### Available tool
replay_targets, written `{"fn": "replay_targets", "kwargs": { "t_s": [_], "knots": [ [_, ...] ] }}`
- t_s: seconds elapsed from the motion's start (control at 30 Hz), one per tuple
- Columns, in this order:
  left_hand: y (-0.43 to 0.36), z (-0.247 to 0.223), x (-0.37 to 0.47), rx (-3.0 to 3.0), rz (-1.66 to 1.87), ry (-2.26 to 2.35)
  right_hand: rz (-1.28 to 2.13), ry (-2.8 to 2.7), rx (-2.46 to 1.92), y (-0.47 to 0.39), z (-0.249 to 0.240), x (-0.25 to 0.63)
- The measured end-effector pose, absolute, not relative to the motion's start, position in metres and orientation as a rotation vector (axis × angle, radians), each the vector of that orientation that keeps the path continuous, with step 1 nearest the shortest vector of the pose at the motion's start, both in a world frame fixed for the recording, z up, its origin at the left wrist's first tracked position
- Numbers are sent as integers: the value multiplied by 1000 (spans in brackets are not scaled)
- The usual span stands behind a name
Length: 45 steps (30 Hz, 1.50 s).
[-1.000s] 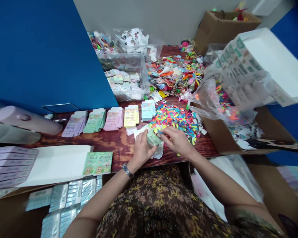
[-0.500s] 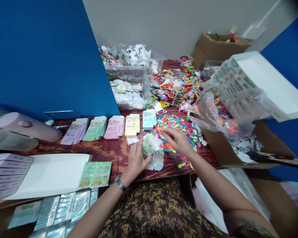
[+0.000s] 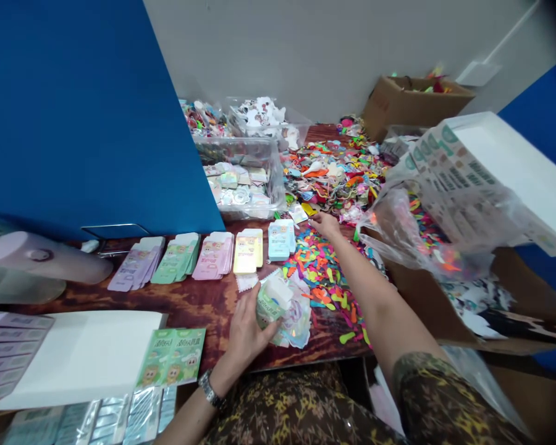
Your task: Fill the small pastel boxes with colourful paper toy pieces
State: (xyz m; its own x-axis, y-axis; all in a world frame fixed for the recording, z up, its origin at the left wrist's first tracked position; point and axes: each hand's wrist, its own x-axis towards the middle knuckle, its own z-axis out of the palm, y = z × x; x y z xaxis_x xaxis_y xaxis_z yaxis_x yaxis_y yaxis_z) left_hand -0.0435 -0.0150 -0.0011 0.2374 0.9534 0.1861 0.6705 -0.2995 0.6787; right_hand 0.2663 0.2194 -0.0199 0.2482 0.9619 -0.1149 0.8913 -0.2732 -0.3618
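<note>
My left hand is wrapped round a small green box, whose top flap stands open, near the table's front edge. Clear packets with pale round stickers lie beside and under the box. Farther back, my right hand reaches over the small coloured pieces, its fingers pinched at the near edge of the mixed trinket pile. Whatever those fingertips hold is too small to make out. A white card lies just left of them.
Purple, green, pink, yellow and blue card stacks line the table. Clear bins stand behind. On the right are an open carton and plastic bags. Green boxes lie on a white tray at left.
My right hand has moved forward from the small coloured pieces to the edge of the trinket pile. My left hand still holds the green box. The view has shifted slightly.
</note>
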Motion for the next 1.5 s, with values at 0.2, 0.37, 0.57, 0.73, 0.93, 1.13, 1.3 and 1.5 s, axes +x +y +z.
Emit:
{"fn": "replay_targets", "kwargs": {
  "t_s": [0.2, 0.37, 0.57, 0.73, 0.93, 1.13, 1.3, 1.5],
  "knots": [
    [-9, -1, -41, 2018, 803, 1470, 430, -1769, -2399, 226, -23, 261],
    [-7, 1, -41, 2003, 792, 1472, 381, -1797, -2357, 229, -19, 260],
    [-4, 3, -44, 2003, 781, 1481, 448, -1954, -2176, 235, -16, 240],
    [-4, 3, -43, 2034, 765, 1470, 489, -2087, -2123, 244, -20, 221],
    [-5, 2, -43, 2039, 772, 1469, 411, -2159, -2197, 251, -14, 226],
    [-4, 1, -42, 2028, 764, 1430, 418, -2499, -1889, 274, -9, 216],
    [-6, 0, -43, 2010, 782, 1448, 436, -2647, -1793, 284, -9, 216],
    [-2, 4, -41, 1984, 792, 1431, 425, -2684, -1754, 266, 4, 230]
  ]
}}
